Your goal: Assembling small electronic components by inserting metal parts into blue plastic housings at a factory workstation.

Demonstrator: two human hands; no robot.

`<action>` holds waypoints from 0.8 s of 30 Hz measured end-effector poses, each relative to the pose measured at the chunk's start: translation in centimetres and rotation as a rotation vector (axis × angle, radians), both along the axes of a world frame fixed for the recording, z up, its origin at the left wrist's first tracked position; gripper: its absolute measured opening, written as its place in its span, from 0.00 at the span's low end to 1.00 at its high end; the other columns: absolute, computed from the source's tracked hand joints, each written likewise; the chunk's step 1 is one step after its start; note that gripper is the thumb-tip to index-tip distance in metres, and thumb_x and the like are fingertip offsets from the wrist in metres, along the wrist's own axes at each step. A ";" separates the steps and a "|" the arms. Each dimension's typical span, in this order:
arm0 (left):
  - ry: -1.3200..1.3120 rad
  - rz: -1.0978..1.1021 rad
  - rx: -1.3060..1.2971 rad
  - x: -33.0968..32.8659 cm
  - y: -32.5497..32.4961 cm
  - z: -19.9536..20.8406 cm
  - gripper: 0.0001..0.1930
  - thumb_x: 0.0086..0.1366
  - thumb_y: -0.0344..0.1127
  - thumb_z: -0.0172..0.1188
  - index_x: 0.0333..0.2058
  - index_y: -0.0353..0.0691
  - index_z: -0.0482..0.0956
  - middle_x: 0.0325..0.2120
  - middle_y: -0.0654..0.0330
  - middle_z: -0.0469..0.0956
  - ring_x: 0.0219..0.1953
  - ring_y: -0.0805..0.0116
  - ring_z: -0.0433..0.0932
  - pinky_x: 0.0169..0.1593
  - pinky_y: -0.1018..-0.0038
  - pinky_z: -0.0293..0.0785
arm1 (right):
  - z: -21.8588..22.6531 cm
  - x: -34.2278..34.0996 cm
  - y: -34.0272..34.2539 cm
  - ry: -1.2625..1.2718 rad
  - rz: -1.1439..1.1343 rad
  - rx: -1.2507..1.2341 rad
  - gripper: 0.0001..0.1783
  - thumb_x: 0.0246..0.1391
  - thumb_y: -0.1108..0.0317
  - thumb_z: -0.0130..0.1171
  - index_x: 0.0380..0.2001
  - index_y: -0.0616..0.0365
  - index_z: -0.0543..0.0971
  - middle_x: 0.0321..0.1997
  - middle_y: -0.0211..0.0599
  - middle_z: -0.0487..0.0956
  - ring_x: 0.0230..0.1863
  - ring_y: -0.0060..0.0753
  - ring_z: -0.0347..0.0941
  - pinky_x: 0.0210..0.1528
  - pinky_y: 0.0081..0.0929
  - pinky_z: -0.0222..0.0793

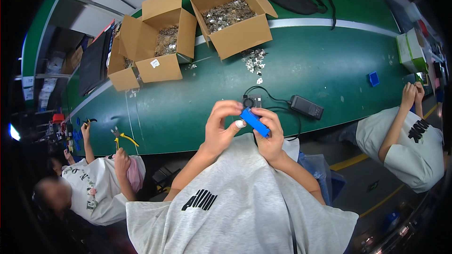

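In front of my chest I hold a blue rectangular block, tilted with its upper end toward the left; its exact kind does not show. My right hand is closed around its lower right side. The fingers of my left hand are closed at its upper left end, and the thumb wears a white fingertip cover. Just beyond the hands lies a small grey device with a round black grille, partly hidden by my fingers and the block.
A black power adapter with looping cables lies right of my hands. Open cardboard boxes of small metal parts stand at the back, with loose pieces spilled before one. A co-worker's hand holds yellow-handled pliers at left; another person works at right.
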State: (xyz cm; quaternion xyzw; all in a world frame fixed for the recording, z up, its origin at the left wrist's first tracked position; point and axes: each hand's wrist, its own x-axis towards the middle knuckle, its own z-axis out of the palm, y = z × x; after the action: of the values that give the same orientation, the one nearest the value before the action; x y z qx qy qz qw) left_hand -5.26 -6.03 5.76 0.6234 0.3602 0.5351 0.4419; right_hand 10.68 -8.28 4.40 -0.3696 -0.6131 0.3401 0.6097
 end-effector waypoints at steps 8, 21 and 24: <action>-0.068 -0.192 -0.364 -0.6 0.5 0.8 0.20 0.60 0.44 0.62 0.44 0.33 0.74 0.43 0.56 0.70 0.48 0.65 0.69 0.54 0.69 0.64 | -0.6 -0.1 -0.8 0.191 0.106 -0.229 0.18 0.55 0.68 0.60 0.46 0.63 0.70 0.48 0.47 0.72 0.47 0.37 0.71 0.48 0.29 0.69; -0.029 -0.130 -0.212 -0.2 -0.5 1.2 0.22 0.55 0.50 0.64 0.38 0.35 0.79 0.39 0.56 0.75 0.45 0.63 0.74 0.48 0.68 0.71 | 0.2 0.4 -0.6 0.026 0.145 -0.016 0.20 0.45 0.75 0.65 0.42 0.59 0.69 0.47 0.48 0.74 0.47 0.47 0.72 0.47 0.35 0.70; -0.086 -0.135 -0.222 -0.1 -0.4 1.4 0.22 0.54 0.50 0.65 0.38 0.35 0.79 0.39 0.56 0.75 0.48 0.61 0.73 0.53 0.66 0.69 | 0.7 0.4 -0.5 0.028 0.142 0.027 0.22 0.42 0.80 0.64 0.41 0.57 0.68 0.47 0.48 0.74 0.47 0.49 0.72 0.48 0.38 0.69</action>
State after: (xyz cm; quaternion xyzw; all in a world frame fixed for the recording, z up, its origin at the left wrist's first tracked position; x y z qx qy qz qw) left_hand -5.35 -6.48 7.15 0.5701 0.3551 0.4872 0.5582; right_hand 11.05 -8.79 5.06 -0.3122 -0.6336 0.3794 0.5976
